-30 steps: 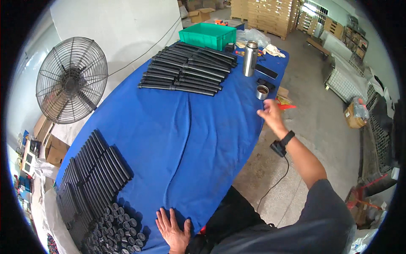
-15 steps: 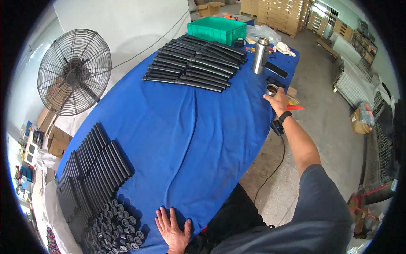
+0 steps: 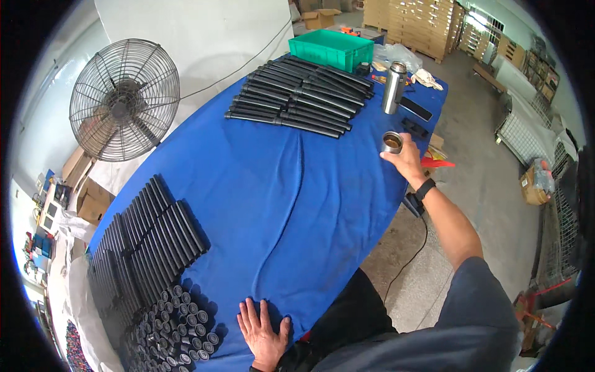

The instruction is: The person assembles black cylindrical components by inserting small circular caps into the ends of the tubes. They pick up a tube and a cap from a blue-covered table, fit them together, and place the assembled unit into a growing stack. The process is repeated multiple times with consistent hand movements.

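My right hand point(image 3: 407, 162) reaches out to the table's far right edge and touches a small metal cup point(image 3: 392, 142) holding a brown liquid; whether the fingers grip it I cannot tell. A tall steel flask point(image 3: 392, 88) stands just beyond the cup. My left hand point(image 3: 263, 332) lies flat with fingers spread on the blue tablecloth point(image 3: 279, 198) at the near edge, holding nothing. Several short black caps point(image 3: 180, 335) stand on end just left of that hand.
Long black tubes point(image 3: 297, 102) lie in rows at the far end, shorter black tubes point(image 3: 145, 242) at the near left. A green crate point(image 3: 331, 48), a dark phone point(image 3: 416, 108), a standing fan point(image 3: 124, 99), cardboard boxes and a wire cage point(image 3: 527, 133) surround the table.
My right hand has moved in from the table's edge to the small metal cup. The view has tilted slightly. My left hand has stayed flat on the cloth.
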### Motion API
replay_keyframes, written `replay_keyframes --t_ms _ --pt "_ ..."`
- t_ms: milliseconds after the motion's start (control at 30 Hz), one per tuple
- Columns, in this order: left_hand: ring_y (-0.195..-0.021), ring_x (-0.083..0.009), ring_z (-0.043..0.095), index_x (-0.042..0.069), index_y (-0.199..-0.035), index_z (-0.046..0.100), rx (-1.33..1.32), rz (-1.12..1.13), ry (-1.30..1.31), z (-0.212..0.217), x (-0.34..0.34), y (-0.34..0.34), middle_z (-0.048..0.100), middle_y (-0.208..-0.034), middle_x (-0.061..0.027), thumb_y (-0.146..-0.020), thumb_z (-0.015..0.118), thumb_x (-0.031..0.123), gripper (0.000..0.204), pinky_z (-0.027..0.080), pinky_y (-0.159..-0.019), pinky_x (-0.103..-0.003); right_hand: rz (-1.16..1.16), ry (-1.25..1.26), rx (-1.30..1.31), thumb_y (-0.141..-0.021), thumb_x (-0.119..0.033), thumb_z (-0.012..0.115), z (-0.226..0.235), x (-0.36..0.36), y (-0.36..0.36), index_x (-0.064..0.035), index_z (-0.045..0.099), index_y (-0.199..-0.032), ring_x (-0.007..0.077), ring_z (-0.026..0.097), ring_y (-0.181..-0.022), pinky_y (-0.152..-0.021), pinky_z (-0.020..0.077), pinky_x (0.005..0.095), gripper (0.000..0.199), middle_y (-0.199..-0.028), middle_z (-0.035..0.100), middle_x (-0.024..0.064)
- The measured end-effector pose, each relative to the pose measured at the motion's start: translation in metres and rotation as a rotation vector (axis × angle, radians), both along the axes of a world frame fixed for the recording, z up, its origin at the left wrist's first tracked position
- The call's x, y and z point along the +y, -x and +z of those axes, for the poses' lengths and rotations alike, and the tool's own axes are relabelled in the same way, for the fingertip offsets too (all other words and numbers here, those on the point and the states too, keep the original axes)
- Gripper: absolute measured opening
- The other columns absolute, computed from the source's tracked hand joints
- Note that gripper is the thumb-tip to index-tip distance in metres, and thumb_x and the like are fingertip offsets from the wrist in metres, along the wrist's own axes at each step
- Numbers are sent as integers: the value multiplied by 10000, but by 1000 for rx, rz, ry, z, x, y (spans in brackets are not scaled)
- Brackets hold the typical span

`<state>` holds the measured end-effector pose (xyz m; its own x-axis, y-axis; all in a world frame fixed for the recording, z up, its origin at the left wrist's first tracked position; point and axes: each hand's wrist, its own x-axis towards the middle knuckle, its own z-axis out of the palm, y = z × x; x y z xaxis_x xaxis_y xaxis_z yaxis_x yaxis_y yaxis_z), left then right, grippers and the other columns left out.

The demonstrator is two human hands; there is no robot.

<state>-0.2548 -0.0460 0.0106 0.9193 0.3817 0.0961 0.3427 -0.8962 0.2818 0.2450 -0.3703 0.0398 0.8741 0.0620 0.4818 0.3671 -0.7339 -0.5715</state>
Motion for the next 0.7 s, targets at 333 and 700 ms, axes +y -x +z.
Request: replay_keyframes --t_ms 333,700 --pt "-1501 -468 294 26 -1466 513 -27 13 24 1 1 4 367 -1585 -292 -905 682 484 744 197 -1226 -587 732 -60 -11 -721 -285 907 99 111 170 -15 534 -1268 342 614 -1123 -994 468 435 715 -1166 643 176" --pt "-1502 -457 295 67 -1493 497 30 -17 20 -6 8 9 352 -1604 -258 -915 664 500 742 204 -1227 -576 1386 -76 -107 -705 -276 895 190 172 281 -26 597 -1208 337 616 -1043 -892 476 442 635 -1110 637 131"
